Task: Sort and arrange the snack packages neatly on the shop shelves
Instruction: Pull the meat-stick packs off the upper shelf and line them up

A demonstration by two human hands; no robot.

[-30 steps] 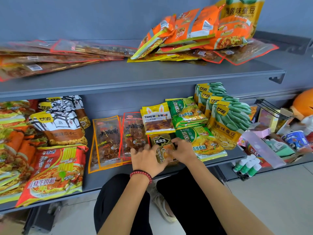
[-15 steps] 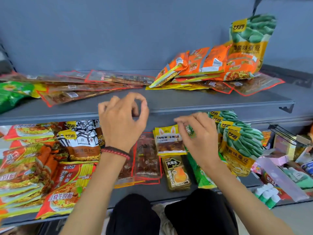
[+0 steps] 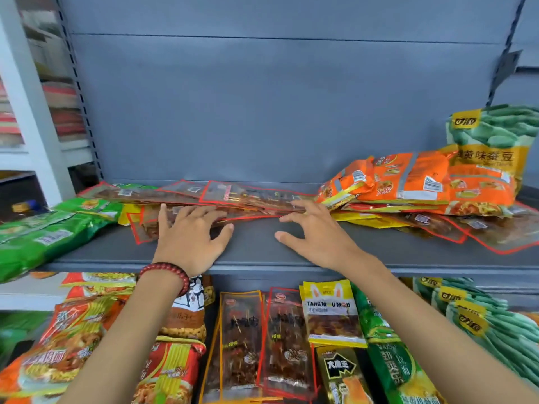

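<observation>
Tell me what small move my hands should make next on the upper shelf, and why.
Probably close both hands on the red-edged packets and pull them together into one stack. The left hand lies open on their left end, the right hand reaches their right end with spread fingers, and they lie fanned out, askew, on the upper shelf.
</observation>
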